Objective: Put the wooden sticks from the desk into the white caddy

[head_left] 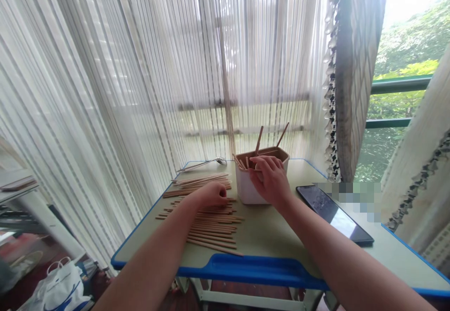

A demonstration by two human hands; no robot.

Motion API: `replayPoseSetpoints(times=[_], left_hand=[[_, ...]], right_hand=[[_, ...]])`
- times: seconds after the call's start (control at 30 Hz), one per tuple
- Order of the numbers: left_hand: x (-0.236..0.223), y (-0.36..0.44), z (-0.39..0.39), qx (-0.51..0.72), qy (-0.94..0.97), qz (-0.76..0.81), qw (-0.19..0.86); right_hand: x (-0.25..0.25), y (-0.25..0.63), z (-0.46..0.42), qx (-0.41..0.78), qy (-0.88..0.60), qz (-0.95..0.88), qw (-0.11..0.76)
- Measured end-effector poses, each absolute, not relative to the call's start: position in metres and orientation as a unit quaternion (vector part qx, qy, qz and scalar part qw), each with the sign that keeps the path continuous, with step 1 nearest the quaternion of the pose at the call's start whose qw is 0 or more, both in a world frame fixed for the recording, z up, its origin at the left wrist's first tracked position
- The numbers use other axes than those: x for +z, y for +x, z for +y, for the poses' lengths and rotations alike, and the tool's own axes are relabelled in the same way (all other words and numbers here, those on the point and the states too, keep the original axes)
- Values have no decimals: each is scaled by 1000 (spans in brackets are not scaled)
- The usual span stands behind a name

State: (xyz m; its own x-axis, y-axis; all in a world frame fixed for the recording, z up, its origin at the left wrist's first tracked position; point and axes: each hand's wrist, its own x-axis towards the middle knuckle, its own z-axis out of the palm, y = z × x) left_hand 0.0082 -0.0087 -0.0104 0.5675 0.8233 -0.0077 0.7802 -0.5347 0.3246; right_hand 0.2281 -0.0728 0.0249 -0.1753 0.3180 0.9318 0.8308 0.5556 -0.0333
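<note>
Lying crosswise, chopsticks (216, 230) ran left-to-right. Left hand (213, 195) curled over them, right hand (271, 176) bent over utensil holder (248, 190); grips unclear.

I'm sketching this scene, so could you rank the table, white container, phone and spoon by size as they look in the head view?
1. Table
2. White container and phone: too alike to rank, and the phone lies nearer the camera
3. Spoon
</note>
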Motion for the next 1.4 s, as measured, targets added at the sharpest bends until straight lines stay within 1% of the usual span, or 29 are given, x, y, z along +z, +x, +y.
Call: replayPoseSetpoints(times=[0.17, 0.27, 0.4, 0.57, 0.63, 0.77, 0.87, 1.03, 1.1, 1.2, 1.3, 1.4], left_hand=[[-14, 8, -5, 122, 881, 445, 106], [-15, 9, -5, 137, 878, 443, 121], [-13, 12, -7, 160, 867, 439, 174], [-2, 10, -7, 228, 834, 407, 293], [2, 7, -7, 258, 811, 385, 357], [8, 2, -9, 282, 753, 353, 479], [14, 1, -15, 273, 738, 347, 511], [23, 2, -25, 269, 746, 315, 521], [24, 1, -25, 268, 742, 315, 527], [22, -2, -23, 273, 736, 347, 513], [17, -5, -17, 266, 746, 373, 483], [10, -5, -11, 234, 765, 375, 469]], right_hand=[[25, 228, -74, -278, -376, -691, 552], [25, 230, -75, -292, -349, -688, 565], [24, 231, -76, -291, -333, -706, 554], [24, 228, -82, -280, -334, -717, 544], [25, 227, -85, -271, -317, -750, 514], [26, 225, -90, -232, -293, -829, 416], [23, 218, -87, -204, -314, -841, 392], [18, 205, -78, -152, -314, -867, 357], [18, 204, -77, -144, -308, -865, 369], [21, 207, -81, -154, -311, -840, 416], [25, 212, -86, -155, -315, -790, 502], [27, 213, -87, -97, -322, -728, 597]])
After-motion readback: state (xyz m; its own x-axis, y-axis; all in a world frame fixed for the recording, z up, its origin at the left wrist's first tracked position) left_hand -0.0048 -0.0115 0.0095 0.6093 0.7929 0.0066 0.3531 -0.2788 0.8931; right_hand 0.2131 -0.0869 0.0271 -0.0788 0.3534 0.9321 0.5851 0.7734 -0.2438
